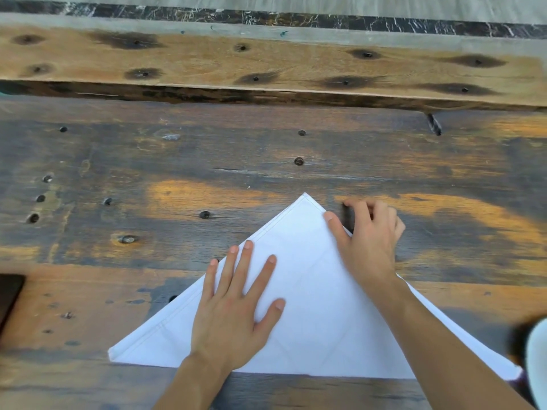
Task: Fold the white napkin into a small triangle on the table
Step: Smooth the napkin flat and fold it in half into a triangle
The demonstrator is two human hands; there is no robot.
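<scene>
The white napkin [313,315] lies on the worn wooden table [207,161] as one large triangle, its apex pointing away from me and its long folded edge toward me. My left hand [236,306] lies flat on the napkin's left half, fingers spread, pressing it down. My right hand [367,241] is at the napkin's right sloping edge near the apex, the thumb on top of the cloth and the fingers curled over the edge onto the table. Whether the fingers pinch the edge is hard to tell.
A raised, lighter wooden plank [266,66] with dark knots runs across the far side of the table. A dark flat object [9,294] pokes in at the left edge. A blurred dark and pale object [529,353] sits at the lower right corner.
</scene>
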